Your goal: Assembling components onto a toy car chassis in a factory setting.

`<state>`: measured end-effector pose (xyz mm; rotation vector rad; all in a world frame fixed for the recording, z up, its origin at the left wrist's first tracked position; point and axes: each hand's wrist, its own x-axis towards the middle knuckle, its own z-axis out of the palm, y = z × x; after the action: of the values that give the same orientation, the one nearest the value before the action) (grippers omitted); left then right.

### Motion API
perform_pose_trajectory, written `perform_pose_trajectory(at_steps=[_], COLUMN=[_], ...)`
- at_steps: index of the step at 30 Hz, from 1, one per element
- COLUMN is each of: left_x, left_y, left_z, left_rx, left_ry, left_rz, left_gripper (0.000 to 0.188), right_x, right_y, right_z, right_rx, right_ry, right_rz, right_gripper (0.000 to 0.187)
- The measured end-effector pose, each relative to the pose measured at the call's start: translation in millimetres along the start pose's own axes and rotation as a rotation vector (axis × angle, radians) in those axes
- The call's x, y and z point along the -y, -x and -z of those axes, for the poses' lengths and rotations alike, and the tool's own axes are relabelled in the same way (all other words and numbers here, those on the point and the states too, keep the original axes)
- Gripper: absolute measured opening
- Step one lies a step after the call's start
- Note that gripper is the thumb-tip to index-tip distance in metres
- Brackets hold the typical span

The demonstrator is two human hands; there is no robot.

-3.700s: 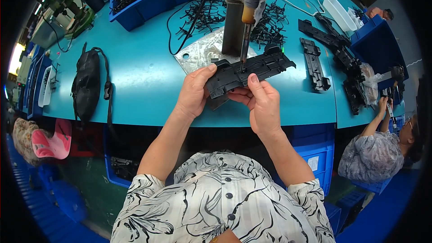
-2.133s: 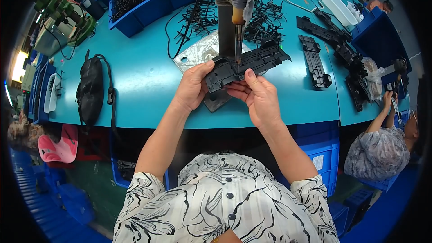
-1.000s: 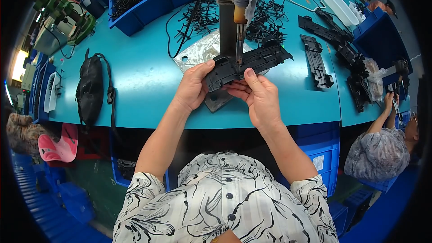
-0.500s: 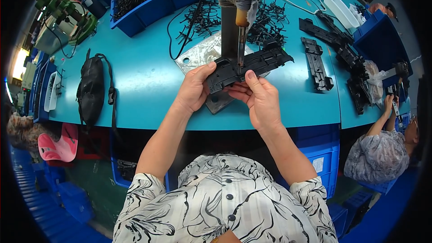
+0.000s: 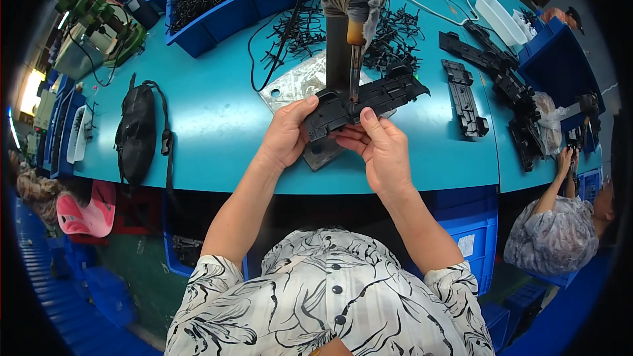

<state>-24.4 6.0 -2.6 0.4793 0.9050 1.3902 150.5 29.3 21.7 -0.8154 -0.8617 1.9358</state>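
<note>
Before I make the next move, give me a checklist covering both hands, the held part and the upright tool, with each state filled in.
1. Left hand has a firm-looking grip on the long black moulded plastic part: ok, thumb over its left end.
2. Right hand supports it: ok, thumb at the near edge, fingers underneath.
3. Upright metal-shafted tool with amber handle raised well off the part: not ok, its tip is down at the part's upper face.
4. Right thumb well away from that tip: not ok, close beside it.
5. Tool cool: cannot tell.
6. Loose thin black pieces away from both hands: ok, they lie farther back.
</note>
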Motion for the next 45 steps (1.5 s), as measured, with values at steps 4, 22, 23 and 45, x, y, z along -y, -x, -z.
perform_pose_trajectory(at_steps=[4,22,23,45], left_x=[0.6,32.3,34.5,53.2], left_y=[-5.1,42.6,50.1,79.2], left_z=[2.6,-3.5,-4.5,-37.6], left_rx=[0.026,0.142,0.177,0.221], left_ry=[-0.019,-0.324,-0.325,0.206], left_rz=[-0.014,-0.068,-0.090,0.146], left_gripper=[0.033,0.025,0.025,0.037], right_x=[0.2,-25.2,-25.9,24.8], right_y=[-0.8,54.0,60.0,78.1], right_z=[0.7,35.2,34.9,50.8], right_rx=[0.001,-0.071,-0.040,0.283], right_ry=[-0.017,0.108,0.117,1.309], right_rz=[-0.006,0.045,0.042,0.942], right_gripper=[0.034,0.026,0.026,0.034])
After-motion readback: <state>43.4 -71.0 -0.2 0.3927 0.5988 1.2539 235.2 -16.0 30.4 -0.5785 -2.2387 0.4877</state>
